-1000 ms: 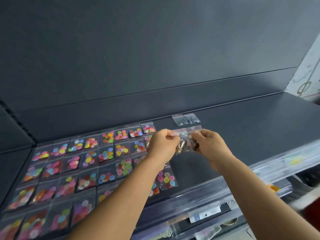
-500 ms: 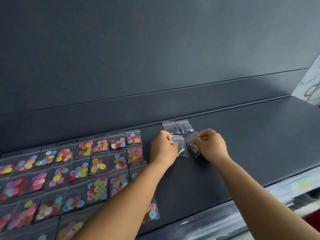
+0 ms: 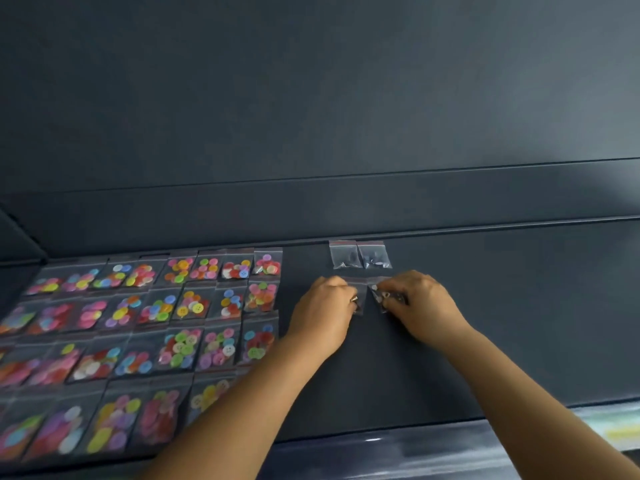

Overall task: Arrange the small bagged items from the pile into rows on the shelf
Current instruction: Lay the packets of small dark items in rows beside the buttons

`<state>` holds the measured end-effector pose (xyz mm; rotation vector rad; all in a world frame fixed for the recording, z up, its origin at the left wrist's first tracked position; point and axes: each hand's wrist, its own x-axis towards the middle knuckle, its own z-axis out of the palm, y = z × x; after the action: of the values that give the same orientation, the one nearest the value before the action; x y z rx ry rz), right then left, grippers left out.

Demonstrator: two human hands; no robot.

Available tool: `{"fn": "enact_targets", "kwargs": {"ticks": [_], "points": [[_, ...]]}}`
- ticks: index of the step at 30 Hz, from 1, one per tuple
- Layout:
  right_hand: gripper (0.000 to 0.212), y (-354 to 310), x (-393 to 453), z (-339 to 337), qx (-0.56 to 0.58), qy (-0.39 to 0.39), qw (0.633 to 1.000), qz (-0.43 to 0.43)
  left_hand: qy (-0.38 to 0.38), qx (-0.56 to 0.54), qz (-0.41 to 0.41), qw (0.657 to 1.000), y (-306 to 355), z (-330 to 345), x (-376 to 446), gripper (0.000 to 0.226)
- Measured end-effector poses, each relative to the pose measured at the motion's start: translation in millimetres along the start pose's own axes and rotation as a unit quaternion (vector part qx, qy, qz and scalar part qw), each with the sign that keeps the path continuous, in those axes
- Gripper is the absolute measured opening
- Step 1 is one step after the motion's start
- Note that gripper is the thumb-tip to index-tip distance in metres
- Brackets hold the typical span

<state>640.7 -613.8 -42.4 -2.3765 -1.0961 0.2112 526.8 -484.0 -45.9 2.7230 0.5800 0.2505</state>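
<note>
On the dark shelf, my left hand pinches one small clear bag of metal bits down against the surface. My right hand presses a second clear bag right beside it. Just behind them, two similar clear bags lie side by side against the shelf's back ledge. My fingers hide much of both held bags.
Rows of clear bags with coloured buttons cover the left half of the shelf, ending just left of my left hand. The shelf's glossy front rail runs below my arms. A dark back wall rises behind.
Both hands have lowered the two bags from mid-air onto the shelf, in front of the two bags at the back. The view has shifted right and closer.
</note>
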Motion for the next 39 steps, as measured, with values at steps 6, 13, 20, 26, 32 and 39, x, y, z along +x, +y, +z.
{"fn": "enact_targets", "kwargs": {"ticks": [6, 13, 20, 26, 32, 39], "points": [[0.02, -2.6, 12.0, 6.5, -0.006, 0.034, 0.999, -0.004, 0.018, 0.02, -0.029, 0.999, 7.8, 3.3, 3.6, 0.026], [0.021, -4.1, 10.0, 7.1, -0.035, 0.055, 0.997, -0.035, 0.011, 0.031, -0.006, 0.999, 10.5, 5.6, 6.5, 0.034], [0.019, -4.5, 10.2, 7.1, -0.064, 0.049, 0.997, -0.019, 0.007, 0.035, -0.02, 0.999, 11.4, 7.3, 9.5, 0.03], [0.025, -7.8, 8.9, 3.2, -0.091, 0.03, 0.995, -0.025, 0.01, 0.03, -0.021, 0.999, 14.5, 5.1, 8.7, 0.037], [0.048, -25.5, 0.0, 0.9, -0.139, 0.016, 0.988, -0.073, 0.048, 0.073, -0.036, 0.996, 9.6, -10.5, -9.5, 0.054], [0.065, -78.6, -6.6, 16.3, -0.127, -0.023, 0.978, -0.161, 0.084, 0.092, -0.109, 0.986, -22.7, -48.0, -61.3, 0.061]]}}
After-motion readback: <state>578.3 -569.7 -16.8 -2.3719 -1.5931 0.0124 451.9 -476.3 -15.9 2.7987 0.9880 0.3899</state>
